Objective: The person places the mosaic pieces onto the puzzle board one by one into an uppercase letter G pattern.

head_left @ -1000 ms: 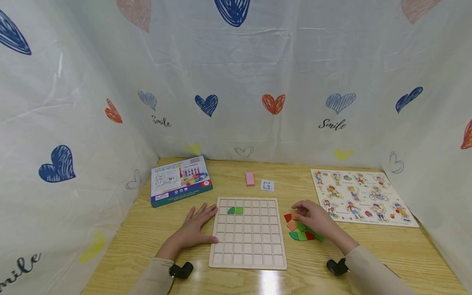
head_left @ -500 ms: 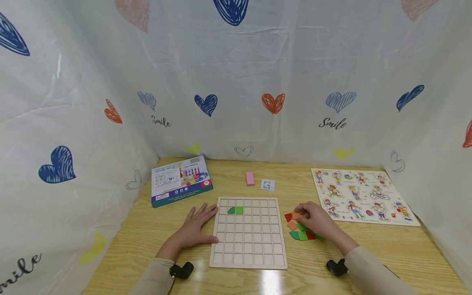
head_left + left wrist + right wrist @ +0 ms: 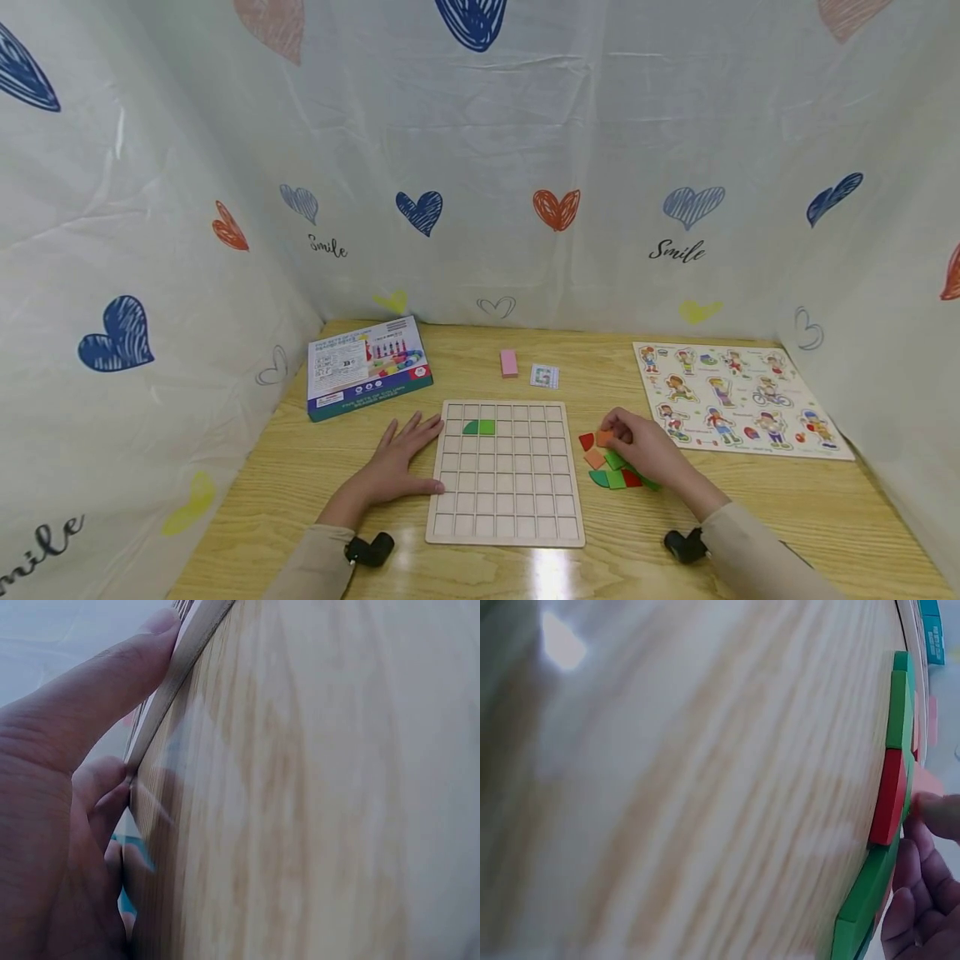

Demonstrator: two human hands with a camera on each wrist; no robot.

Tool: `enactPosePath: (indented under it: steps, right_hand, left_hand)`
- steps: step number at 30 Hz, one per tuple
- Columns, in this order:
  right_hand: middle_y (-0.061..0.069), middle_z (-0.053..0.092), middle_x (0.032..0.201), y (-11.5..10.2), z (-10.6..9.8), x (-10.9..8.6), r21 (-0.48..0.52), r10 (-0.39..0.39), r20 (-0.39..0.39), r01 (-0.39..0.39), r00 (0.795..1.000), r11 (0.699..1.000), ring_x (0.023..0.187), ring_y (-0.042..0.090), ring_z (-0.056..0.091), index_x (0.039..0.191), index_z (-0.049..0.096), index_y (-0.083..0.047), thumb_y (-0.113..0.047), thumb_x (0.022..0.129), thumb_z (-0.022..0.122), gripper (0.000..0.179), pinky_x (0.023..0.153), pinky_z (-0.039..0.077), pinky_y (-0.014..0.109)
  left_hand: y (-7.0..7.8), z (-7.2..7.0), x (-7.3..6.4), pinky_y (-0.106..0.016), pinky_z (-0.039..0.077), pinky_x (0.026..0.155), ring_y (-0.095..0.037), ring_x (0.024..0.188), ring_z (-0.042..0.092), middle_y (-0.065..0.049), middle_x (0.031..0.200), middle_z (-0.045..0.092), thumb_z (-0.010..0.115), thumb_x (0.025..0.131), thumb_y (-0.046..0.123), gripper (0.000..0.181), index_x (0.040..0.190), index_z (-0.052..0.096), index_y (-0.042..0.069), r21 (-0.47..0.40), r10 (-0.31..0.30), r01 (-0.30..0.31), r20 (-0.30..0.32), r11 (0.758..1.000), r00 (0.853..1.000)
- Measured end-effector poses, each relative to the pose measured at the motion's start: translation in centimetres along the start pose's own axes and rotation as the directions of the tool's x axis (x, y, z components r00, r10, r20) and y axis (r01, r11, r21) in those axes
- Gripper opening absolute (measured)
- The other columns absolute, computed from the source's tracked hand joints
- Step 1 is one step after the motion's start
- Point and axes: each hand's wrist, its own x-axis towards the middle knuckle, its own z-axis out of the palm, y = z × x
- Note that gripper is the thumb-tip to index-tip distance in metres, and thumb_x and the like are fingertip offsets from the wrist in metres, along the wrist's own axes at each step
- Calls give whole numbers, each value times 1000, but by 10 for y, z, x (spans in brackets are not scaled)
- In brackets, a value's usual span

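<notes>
My left hand [image 3: 393, 468] lies with fingers spread on the table, fingertips and thumb touching the left edge of a wooden grid board [image 3: 505, 483]. Two green tiles sit in the board's second row: one with a rounded corner [image 3: 470, 427], one square [image 3: 487, 427]. Right of the board, my right hand [image 3: 647, 447] pinches an orange square tile [image 3: 604, 437] between thumb and fingers. Around and below it lie a red tile [image 3: 587, 442], another orange tile [image 3: 594, 458] and several green tiles [image 3: 862, 900]. The hand hides part of this pile.
Beyond the board are a pink block [image 3: 508, 364] and a small printed card [image 3: 543, 377]. A puzzle box [image 3: 367, 367] stands at the back left. On the right lies a picture board of sports figures [image 3: 738, 400]. A printed curtain [image 3: 495, 275] closes off the table's back edge.
My right hand has drawn its fingers in on the orange tile and raised it slightly from its place by the red tile. The left hand stays still.
</notes>
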Motion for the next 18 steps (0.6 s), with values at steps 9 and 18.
enactPosePath:
  steps: [9,18]
  right_hand:
    - [-6,68,89,-6,-3,0,57,-40,-50,43,998,997,78,8,61,105,69,-16,-8,99,67,10,67,51,26]
    - [-4,68,91,-13,4,14,148,2,3,-2,1000,989,81,10,62,110,70,-14,-12,100,65,11,69,53,26]
  left_hand:
    - [0,0,0,-57,-10,122,-33,157,3,-1,168,24,76,82,62,101,161,32,18,-1,-6,6,2,1000,1000]
    - [1,-1,1,-57,-10,122,-33,157,4,-1,168,24,76,82,62,101,162,32,18,1,-9,9,10,1000,1000]
